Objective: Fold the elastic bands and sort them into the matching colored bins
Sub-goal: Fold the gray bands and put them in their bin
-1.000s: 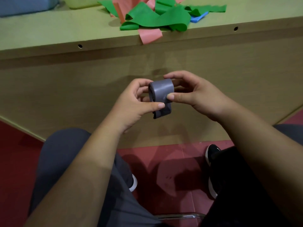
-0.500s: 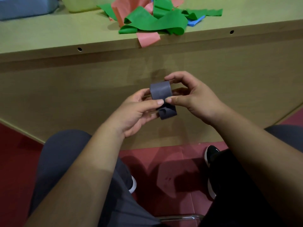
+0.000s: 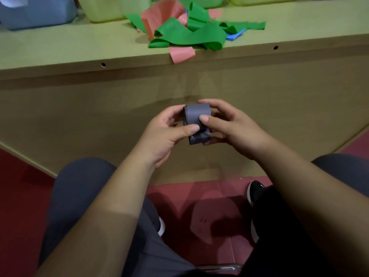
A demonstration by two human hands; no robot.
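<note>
Below desk edge | L hand + R hand pinch grey band | bins cut off at top

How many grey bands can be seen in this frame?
1. The grey band is pinched between the left hand and right hand, in front of the table. The pile on it shows only green, pink and blue bands; others may be hidden underneath.

Both hands hold a folded grey band in front of the surface, above the knees. The left hand pinches it from the left with thumb on top; the right hand grips it from the right. On the surface lie green bands, pink bands and a blue band. A blue bin and a yellow-green bin stand behind.
</note>
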